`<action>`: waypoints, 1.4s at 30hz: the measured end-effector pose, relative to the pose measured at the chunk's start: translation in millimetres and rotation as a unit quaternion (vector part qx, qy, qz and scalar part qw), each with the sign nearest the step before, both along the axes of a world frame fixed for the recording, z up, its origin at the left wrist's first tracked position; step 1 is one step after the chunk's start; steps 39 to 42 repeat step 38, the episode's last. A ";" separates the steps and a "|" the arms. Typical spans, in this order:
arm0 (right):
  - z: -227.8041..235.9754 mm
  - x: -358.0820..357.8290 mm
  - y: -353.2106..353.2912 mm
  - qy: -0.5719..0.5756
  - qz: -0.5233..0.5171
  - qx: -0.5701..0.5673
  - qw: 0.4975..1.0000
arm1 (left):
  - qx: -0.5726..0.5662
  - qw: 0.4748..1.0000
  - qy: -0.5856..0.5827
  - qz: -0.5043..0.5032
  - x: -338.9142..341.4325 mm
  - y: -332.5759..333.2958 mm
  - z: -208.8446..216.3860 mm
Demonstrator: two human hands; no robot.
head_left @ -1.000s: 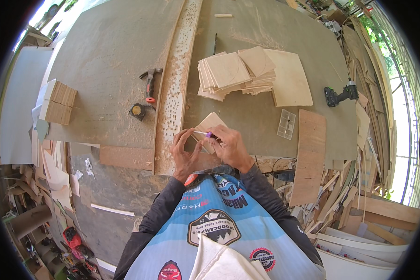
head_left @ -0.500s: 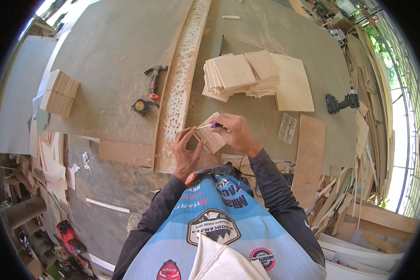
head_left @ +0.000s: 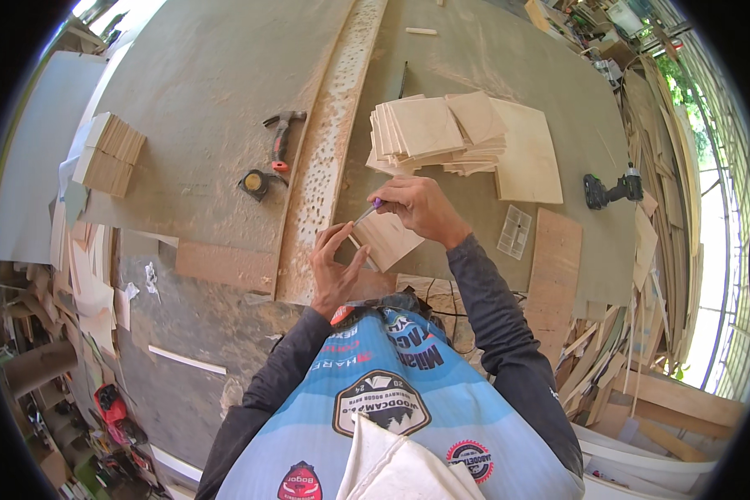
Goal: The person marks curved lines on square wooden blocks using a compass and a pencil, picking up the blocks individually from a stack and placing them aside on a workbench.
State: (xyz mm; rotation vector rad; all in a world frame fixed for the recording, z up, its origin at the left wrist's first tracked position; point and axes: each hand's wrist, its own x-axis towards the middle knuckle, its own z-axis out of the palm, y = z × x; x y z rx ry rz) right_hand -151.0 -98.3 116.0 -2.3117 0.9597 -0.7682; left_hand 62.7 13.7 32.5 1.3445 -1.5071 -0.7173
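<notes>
A small square plywood piece [head_left: 389, 239] is held flat on the workbench [head_left: 200, 100], just in front of the person's torso. It is steadied by the left hand [head_left: 335, 271], whose fingers are spread wide, with the fingertips [head_left: 352, 242] pressed against the left edge of the piece. The right hand [head_left: 418, 208] is closed around a marking pen [head_left: 367, 212] (purple at its upper end), and the tip is set against the upper left corner of the piece.

Directly beyond the right hand, a loose stack of plywood squares [head_left: 437, 133] is laid on the bench, with 1 larger plywood sheet [head_left: 529, 158] touching its right side. A long, pitted wooden strip [head_left: 329, 150] runs down the bench just left of the hands. Left of that strip, a hammer [head_left: 281, 140] with a red and black handle and a tape measure [head_left: 254, 183] are placed near each other. A second, neater stack of wood blocks [head_left: 108, 154] is positioned well apart at the left edge of the bench. A cordless drill [head_left: 610, 192] is laid at the right, and a small clear plastic tray [head_left: 514, 232] rests between it and the right forearm, beside a brown board [head_left: 554, 267].
</notes>
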 end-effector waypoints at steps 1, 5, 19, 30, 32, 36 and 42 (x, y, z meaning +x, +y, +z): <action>0.0 0.7 -1.7 0.000 0.006 -0.006 1.000 | -0.002 1.000 0.002 0.002 0.0 -0.1 -0.2; 3.7 -0.1 4.2 -0.013 0.009 0.006 1.000 | -0.006 1.000 -0.002 0.008 0.9 0.7 -4.2; -11.6 -6.4 57.1 -0.053 -0.080 -0.013 0.995 | 0.005 1.000 0.000 0.002 0.3 0.4 3.3; 6.5 8.8 68.0 0.001 -0.123 0.014 0.992 | -0.004 1.000 0.002 0.005 0.9 0.6 -1.9; 6.4 10.9 71.9 -0.010 -0.135 0.040 0.990 | -0.004 1.000 0.002 0.003 1.5 0.7 -3.6; 8.5 15.2 78.7 -0.052 -0.153 0.086 0.983 | -0.002 1.000 0.006 0.002 1.5 1.5 -4.8; 7.8 17.3 84.1 -0.093 -0.171 0.162 0.967 | -0.002 1.000 0.007 0.002 1.7 0.9 -5.5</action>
